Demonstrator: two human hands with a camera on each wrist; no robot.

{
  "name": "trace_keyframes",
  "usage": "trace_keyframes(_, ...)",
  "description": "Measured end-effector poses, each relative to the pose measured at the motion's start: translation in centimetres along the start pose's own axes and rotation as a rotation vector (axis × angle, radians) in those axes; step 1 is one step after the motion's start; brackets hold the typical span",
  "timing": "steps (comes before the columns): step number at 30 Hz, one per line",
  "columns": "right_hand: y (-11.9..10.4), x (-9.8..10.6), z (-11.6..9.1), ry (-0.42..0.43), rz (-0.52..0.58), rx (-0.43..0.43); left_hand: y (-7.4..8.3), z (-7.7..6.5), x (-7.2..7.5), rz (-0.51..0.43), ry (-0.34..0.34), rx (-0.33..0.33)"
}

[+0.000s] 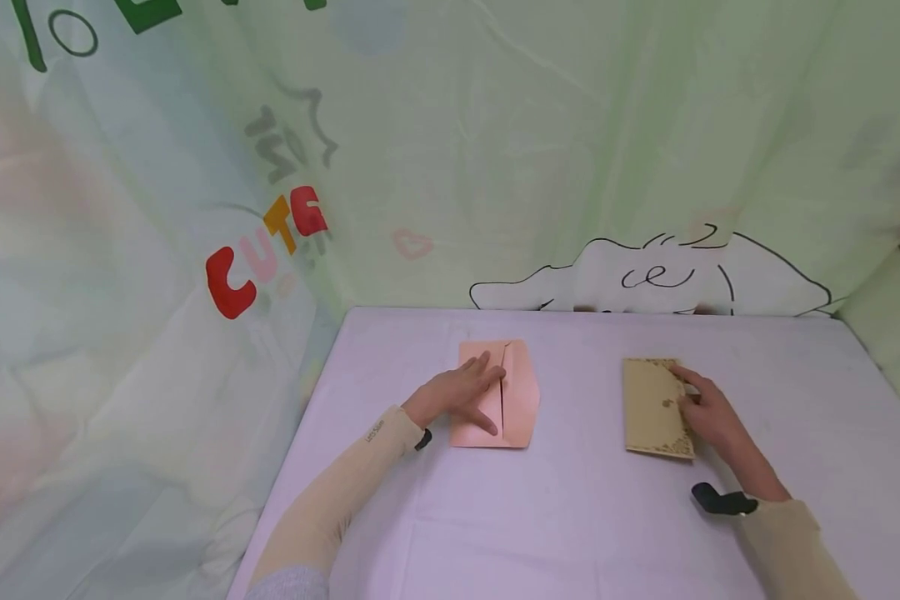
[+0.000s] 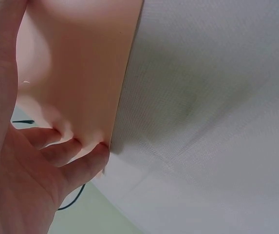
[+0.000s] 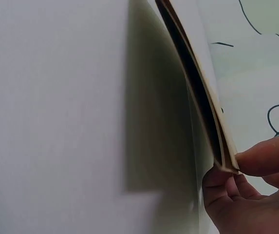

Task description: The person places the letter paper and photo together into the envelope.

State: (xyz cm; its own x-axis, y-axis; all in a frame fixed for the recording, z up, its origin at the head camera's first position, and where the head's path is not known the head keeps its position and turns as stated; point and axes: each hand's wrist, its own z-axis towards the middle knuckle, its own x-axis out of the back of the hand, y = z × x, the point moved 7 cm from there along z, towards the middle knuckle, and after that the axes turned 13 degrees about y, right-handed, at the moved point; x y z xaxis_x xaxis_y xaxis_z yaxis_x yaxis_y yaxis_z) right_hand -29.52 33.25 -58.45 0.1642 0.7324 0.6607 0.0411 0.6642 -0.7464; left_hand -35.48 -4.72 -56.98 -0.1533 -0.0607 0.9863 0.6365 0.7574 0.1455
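In the head view a pink envelope (image 1: 521, 404) lies on the table with its pointed flap spread out to the right. My left hand (image 1: 461, 393) rests across the envelope's body, fingers spread, fingertips near the flap's fold. The left wrist view shows the fingertips (image 2: 93, 158) against the envelope (image 2: 81, 63), close to its edge. To the right, a tan folded card (image 1: 648, 404) with brown decoration along its border is pinched at its right edge by my right hand (image 1: 712, 412). The right wrist view shows the card (image 3: 197, 83) edge-on, its layers slightly apart, raised over its shadow.
A pale lilac cloth covers the table (image 1: 562, 517). Behind it hangs a pale green printed curtain (image 1: 457, 167), and a white printed one (image 1: 120, 358) hangs on the left. Dark straps with small devices (image 1: 723, 500) sit at the wrists.
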Motion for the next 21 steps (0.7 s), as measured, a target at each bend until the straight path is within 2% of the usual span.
trace_keyframes(21, -3.7, -3.1, 0.1, -0.033, 0.095, 0.024, -0.3, 0.2, -0.3, -0.022, -0.003, 0.003)
